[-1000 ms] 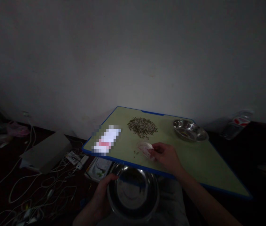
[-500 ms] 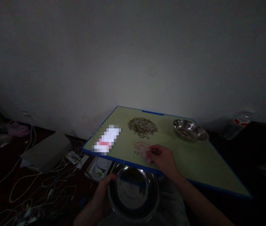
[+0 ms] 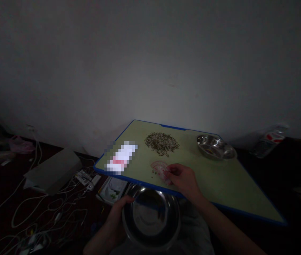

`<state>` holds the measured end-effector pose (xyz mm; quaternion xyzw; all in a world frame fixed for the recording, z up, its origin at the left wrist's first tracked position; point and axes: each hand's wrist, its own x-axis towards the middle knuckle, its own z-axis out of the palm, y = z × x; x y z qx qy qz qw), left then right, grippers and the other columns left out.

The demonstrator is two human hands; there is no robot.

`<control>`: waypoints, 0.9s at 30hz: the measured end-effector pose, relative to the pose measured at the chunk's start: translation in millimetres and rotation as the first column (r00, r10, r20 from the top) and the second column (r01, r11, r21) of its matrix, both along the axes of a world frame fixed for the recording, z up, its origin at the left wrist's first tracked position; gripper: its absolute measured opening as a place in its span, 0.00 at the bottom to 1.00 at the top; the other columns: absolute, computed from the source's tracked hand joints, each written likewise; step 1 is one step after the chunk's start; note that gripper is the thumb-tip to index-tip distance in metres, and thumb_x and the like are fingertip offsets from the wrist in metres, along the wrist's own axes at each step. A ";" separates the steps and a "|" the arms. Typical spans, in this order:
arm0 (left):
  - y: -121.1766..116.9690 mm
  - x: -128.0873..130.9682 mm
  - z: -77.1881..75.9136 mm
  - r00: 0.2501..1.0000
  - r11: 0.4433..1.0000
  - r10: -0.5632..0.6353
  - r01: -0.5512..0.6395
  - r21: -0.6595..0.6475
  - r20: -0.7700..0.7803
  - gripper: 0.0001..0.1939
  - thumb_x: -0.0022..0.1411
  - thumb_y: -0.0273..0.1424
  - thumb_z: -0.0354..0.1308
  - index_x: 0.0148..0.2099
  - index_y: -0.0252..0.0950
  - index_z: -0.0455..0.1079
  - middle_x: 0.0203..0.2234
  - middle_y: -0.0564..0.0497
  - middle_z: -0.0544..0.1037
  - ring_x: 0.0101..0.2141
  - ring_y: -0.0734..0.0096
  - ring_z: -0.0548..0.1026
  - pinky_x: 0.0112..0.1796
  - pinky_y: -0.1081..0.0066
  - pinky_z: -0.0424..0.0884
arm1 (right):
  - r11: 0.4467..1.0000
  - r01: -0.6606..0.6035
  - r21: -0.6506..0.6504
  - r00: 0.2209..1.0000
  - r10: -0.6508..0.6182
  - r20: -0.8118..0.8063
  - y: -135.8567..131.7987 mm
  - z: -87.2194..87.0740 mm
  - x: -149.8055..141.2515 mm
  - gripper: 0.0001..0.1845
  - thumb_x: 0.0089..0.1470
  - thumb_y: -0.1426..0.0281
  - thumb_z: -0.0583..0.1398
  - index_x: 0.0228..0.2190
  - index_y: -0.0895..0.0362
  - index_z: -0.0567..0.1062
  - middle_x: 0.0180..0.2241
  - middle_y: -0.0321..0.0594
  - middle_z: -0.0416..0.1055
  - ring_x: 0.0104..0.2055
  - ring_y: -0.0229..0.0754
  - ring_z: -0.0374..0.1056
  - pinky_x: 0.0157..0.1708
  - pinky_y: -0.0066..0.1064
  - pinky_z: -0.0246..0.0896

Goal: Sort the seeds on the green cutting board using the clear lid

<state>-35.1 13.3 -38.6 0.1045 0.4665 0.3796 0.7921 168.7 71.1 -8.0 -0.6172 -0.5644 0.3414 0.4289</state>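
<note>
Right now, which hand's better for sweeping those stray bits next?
Likely the right hand: it holds a protractor-like piece beside those bits, while the left hand holds a steel bowl.

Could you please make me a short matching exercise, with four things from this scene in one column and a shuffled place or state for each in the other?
Things:
1. left hand
2. pink-marked protractor
3. pile of small grains
4. plastic bottle

Place or state:
A. past the right edge of the table
B. spread loose on the table
C. gripping a metal bowl by its rim
D. held in the fingers of the right hand

Pairs: 1-C, 2-D, 3-B, 4-A
</note>
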 end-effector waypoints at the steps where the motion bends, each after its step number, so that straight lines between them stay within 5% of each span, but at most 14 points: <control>1: 0.2 0.0 -0.2 1.000 1.000 0.000 0.000 0.006 -0.011 0.11 0.49 0.30 0.52 0.23 0.29 0.71 0.15 0.45 0.77 0.18 0.64 0.73 0.25 0.67 0.68 | 1.000 -0.004 0.007 1.000 0.003 0.031 0.9 0.5 0.3 0.10 0.40 0.64 0.59 0.25 0.58 0.72 0.21 0.40 0.73 0.20 0.40 0.69 0.19 0.29 0.64; 20: 0.1 -2.4 -5.3 1.000 0.999 -0.018 0.018 0.031 0.019 0.12 0.50 0.31 0.52 0.21 0.30 0.70 0.13 0.47 0.76 0.17 0.68 0.72 0.25 0.69 0.67 | 0.988 -0.014 0.151 0.895 -0.055 0.442 31.3 12.5 27.5 0.09 0.42 0.66 0.59 0.28 0.57 0.75 0.26 0.41 0.75 0.28 0.42 0.70 0.29 0.30 0.64; 27: 0.0 -2.3 -1.6 1.000 0.999 -0.017 0.017 0.029 -0.005 0.11 0.50 0.31 0.52 0.23 0.29 0.71 0.15 0.46 0.78 0.19 0.65 0.73 0.26 0.69 0.68 | 0.985 -0.129 0.116 0.942 0.085 0.323 34.4 10.7 31.9 0.11 0.42 0.66 0.58 0.30 0.58 0.75 0.26 0.39 0.75 0.26 0.40 0.70 0.26 0.28 0.64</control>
